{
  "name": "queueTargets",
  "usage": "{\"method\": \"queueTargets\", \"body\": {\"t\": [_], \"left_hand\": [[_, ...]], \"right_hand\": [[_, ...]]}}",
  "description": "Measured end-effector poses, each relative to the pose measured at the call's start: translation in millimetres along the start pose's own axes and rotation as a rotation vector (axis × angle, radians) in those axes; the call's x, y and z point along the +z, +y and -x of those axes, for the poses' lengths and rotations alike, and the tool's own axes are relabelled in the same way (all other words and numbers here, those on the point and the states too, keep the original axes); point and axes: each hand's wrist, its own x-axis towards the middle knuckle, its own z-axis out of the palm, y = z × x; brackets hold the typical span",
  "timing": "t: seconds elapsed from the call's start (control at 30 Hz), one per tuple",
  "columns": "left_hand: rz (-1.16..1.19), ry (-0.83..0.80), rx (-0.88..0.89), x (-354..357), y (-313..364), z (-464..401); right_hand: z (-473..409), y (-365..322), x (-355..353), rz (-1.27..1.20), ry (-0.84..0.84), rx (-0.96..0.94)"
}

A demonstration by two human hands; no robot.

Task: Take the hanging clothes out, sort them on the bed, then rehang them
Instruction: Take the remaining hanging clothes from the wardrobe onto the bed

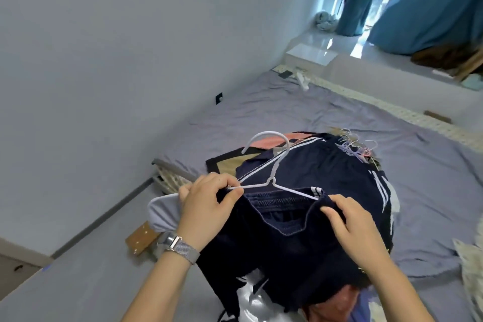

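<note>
From the head view, your left hand (206, 206) pinches the white wire hanger (271, 178) and navy shorts (282, 219) waistband; your right hand (350, 227) grips the other side. Clothes pile (339, 165) lies on the bed (287, 112), so removal looks done; rehanging has barely begun.

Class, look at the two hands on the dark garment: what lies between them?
In the head view, the navy waistband and white hanger span between left hand and right hand.

Hanger (271, 180) right arm hidden in navy shorts (282, 219); pile's lower edge cropped.
</note>
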Motion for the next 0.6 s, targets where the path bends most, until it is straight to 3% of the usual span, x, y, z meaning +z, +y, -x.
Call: {"method": "queueTargets", "body": {"t": [0.17, 0.27, 0.47, 0.6], "left_hand": [[0.093, -0.218, 0.148, 43, 18, -93], [0.146, -0.268, 0.217, 56, 50, -148], [0.168, -0.090, 0.367, 84, 125, -271], [0.044, -0.042, 0.344, 143, 115, -307]], "right_hand": [[-32, 28, -25, 0.001, 0.074, 0.165], [-67, 37, -60, 0.030, 0.141, 0.243], [-183, 62, -151, 0.001, 0.150, 0.270], [-257, 140, -138, 0.004, 0.076, 0.364]]}}
